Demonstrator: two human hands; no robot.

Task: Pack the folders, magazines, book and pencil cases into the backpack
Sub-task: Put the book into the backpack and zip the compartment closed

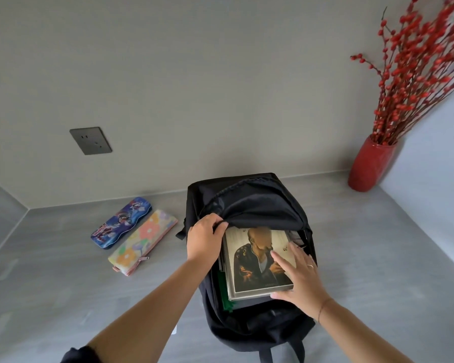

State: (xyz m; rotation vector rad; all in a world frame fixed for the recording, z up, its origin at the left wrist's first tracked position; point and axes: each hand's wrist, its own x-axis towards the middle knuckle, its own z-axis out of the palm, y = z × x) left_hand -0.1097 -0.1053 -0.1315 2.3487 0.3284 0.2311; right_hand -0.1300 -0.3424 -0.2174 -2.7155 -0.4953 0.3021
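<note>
1. The grey countertop (63,284) has a smooth, matte, faintly streaked surface and carries everything below.
2. The black backpack (249,205), of soft woven fabric, lies on its back at centre with the main compartment unzipped and the upper flap raised.
3. A glossy red vase (370,166), rounded and tapering, stands in the far right corner and holds thin branches (414,74) with red berries.
4. A magazine (247,271) with a glossy portrait cover lies flat on top of a stack in the compartment. Its far edge sits under the flap. A green folder (224,292) edge shows at the stack's left side.
5. The right hand (302,276) rests on the magazine's near right corner, fingers straight and spread on the cover, thumb along the near edge.
6. The left hand (205,239) grips the flap's rim, fingers curled over the fabric, just beside the magazine's far left corner.
7. The floral pencil case (143,241), a flat fabric pouch with a pink zip, lies left of the backpack.
8. The blue pencil case (121,222), a rigid printed tin with rounded ends, touches the floral one along its far side.
</note>
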